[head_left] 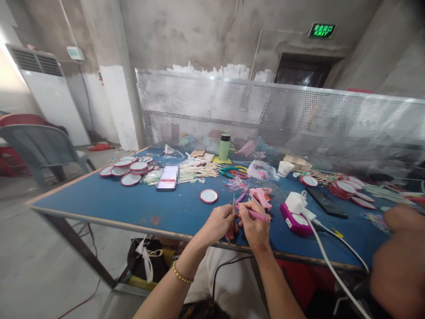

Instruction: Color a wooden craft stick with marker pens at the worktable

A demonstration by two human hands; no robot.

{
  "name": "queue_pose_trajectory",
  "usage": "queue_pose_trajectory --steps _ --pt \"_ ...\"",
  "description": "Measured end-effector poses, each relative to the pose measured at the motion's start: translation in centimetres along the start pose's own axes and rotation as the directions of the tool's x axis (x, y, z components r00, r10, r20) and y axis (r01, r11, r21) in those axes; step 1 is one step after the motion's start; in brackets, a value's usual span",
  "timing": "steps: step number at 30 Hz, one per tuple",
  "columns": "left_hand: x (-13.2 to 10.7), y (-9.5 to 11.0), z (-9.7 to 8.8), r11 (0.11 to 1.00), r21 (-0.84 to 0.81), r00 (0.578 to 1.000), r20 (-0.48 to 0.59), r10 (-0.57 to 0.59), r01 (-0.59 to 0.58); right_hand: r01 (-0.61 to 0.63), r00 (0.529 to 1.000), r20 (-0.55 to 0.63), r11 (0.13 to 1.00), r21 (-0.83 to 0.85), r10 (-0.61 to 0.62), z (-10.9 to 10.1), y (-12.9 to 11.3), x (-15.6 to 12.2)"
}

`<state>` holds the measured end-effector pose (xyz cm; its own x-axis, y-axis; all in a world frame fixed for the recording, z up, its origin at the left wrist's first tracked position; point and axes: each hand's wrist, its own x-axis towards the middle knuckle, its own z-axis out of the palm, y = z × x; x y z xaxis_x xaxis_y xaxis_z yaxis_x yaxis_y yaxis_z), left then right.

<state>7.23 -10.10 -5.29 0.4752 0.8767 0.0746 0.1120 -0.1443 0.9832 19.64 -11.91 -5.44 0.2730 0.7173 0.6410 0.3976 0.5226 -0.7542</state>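
Observation:
Near the table's front edge, my left hand is closed on a thin stick whose upper tip looks green. Close beside it, my right hand grips a pink pen, its point end touching or nearly touching the stick. The fingers of both hands partly hide the stick. A purple pen-like piece lies just beyond my fingers, and a pink hot glue gun rests behind my right hand. A round white disc with a red rim lies flat beyond my left hand.
Several red-rimmed discs are piled at left, near a phone and wooden sticks. Pliers, a green bottle and a paper cup stand or lie behind. A purple power strip trails cables; another person's arm is at right.

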Motion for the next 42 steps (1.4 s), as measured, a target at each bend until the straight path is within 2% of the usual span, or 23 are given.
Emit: queue_pose_trajectory --steps 17,23,30,42 --pt "-0.05 0.16 -0.01 1.000 0.004 1.000 -0.011 0.007 -0.007 0.016 1.000 -0.003 0.999 -0.033 -0.016 -0.04 0.02 0.06" --pt "-0.11 0.19 0.00 1.000 -0.003 1.000 -0.009 0.005 -0.005 -0.039 0.999 -0.020 0.999 0.026 0.040 -0.02 0.21 -0.08" --pt "-0.07 0.29 0.01 1.000 0.000 1.000 -0.009 -0.011 0.011 0.012 1.000 -0.012 0.999 -0.049 -0.012 0.02 0.61 0.01" --pt "0.12 -0.22 -0.05 1.000 0.003 1.000 0.001 -0.015 0.015 0.019 0.999 -0.030 0.998 -0.058 -0.021 0.11 0.59 0.01"
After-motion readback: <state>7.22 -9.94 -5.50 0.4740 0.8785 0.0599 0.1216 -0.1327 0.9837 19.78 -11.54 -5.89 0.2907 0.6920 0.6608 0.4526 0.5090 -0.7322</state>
